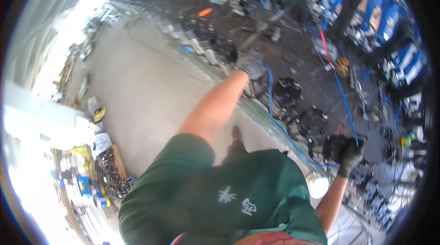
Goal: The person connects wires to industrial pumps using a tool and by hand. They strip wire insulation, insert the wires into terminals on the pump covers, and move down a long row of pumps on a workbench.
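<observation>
My left hand point(251, 64), in a grey glove, reaches to the near edge of a dark workbench point(293, 55). It is beside dark round parts point(225, 49) and a grey bar point(256, 39); its fingers are blurred. A blue hose point(271, 103) curves along the bench edge from near this hand toward my right hand point(352, 157). That gloved hand is closed at the lower end of a taut blue line point(346, 103) and lies against a black round part point(334, 148). What is inside its fingers is hidden. More black round parts point(288, 90) stand between my hands.
A red strap point(324, 43) continues the blue line upward. Dark machine arms and blue panels point(373, 7) line the far right. A white bucket point(317, 185) stands by my right forearm. At left, a wooden-edged bin point(118, 162) of metal pieces stands on the pale floor point(142, 84).
</observation>
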Demonstrator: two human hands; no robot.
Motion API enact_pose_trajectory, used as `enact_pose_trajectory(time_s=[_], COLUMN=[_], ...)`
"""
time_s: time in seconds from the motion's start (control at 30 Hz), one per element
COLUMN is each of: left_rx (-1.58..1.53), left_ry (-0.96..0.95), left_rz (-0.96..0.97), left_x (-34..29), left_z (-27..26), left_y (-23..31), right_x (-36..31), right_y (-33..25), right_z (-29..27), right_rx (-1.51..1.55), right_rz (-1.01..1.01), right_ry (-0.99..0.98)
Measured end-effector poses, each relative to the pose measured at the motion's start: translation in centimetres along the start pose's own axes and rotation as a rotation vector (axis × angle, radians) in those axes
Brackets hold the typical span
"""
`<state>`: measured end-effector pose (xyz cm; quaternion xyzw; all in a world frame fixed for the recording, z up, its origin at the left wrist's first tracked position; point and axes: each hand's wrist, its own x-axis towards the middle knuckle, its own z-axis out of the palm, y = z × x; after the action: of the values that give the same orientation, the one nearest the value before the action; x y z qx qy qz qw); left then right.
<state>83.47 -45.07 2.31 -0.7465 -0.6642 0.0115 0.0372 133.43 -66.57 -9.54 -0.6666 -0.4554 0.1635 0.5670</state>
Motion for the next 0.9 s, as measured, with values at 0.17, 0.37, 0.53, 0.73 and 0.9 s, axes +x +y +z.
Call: enact_pose_trajectory(time_s=[0.17,0.37,0.53,0.73,0.9], left_rx=[-0.065,-0.110,-0.161,-0.158,-0.144], left_ry=[0.004,0.150,0.216,0.251,0.195], left_rz=[-0.122,-0.095,-0.081,-0.075,-0.086], left_x=[-0.5,-1.0,-1.1,-1.3,-1.4], left_z=[0.3,1.4,1.7,1.3,1.3], left_y=[1.3,0.7,0.7,0.9,0.8], right_x=[0.3,0.9,0.9,0.9,0.7], right_y=[-0.1,1.5,1.9,1.9,0.6], right_z=[-0.9,-0.3,-0.2,-0.2,-0.1], right_rx=[-0.077,-0.048,0.045,0.065,0.073], right_rz=[0.005,0.055,0.050,0.017,0.010], right_ry=[-0.034,-0.030,-0.022,-0.028,-0.044])
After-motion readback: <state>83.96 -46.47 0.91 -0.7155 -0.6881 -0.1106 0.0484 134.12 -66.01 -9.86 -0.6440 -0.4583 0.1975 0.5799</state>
